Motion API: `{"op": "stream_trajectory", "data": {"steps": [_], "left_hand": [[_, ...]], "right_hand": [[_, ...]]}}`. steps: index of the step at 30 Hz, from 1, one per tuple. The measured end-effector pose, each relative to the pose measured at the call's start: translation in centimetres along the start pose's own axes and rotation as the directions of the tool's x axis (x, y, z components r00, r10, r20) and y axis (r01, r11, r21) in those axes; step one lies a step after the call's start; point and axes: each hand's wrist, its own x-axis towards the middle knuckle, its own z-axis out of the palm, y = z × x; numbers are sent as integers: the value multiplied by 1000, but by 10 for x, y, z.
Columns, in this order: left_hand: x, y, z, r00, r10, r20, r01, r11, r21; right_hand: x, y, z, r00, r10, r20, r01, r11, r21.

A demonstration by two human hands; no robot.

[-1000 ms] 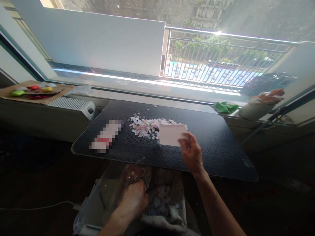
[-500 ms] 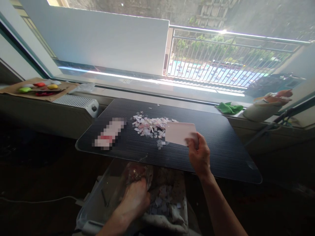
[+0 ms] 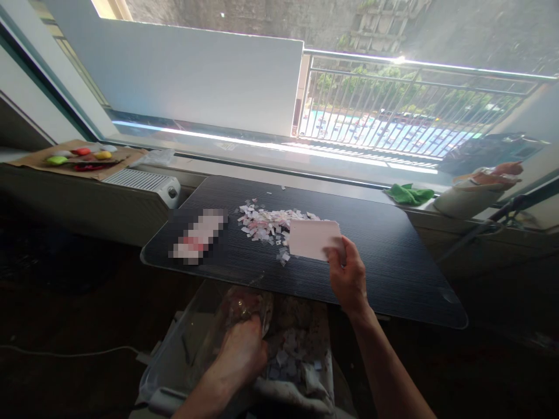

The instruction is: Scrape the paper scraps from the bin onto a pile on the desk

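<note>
My right hand [image 3: 349,276] is closed on the right end of a pale pink rectangular card [image 3: 311,238], thumb on its near face. The card is held just over the dark tabletop [image 3: 384,250], its left edge beside a heap of small cut paper pieces [image 3: 262,220]. Below the table's front edge, my left hand [image 3: 244,343] is closed on a clear plastic bag [image 3: 247,305] whose contents I cannot make out. More paper pieces [image 3: 286,355] lie on a cloth to the right of that hand.
A clear plastic bin [image 3: 161,361] stands under the left hand. On the table's left is a blurred-out item [image 3: 198,238]. A white heater [image 3: 151,186], a green cloth [image 3: 408,194] and a pale container [image 3: 463,198] line the window side.
My right hand has shifted the card slightly left relative to the table, toward the paper heap. The view has moved a little. My left hand keeps its hold on the bag.
</note>
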Motion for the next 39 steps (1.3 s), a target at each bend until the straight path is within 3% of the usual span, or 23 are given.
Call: {"op": "stream_trajectory", "data": {"steps": [11,20,24,33,39], "left_hand": [[1,-1,5,998,27,-61,-26,999,19],[0,-4,7,998,35,-60,-35,999,3],[2,-5,9,998,28,-57,-28,1000,11],[2,-5,6,1000,16,-5,-16,1000,8],[0,-6,10,997,41,-62,-40,999,8]], "right_hand": [[-9,-1,-32,999,2,42,2,995,-100],[-12,-1,-38,990,99,104,-83,986,-145],[-11,-3,-44,992,118,45,-110,984,-139],[-8,-3,-22,989,80,127,-75,996,-44],[-8,10,-41,976,193,101,-192,981,-28]]}}
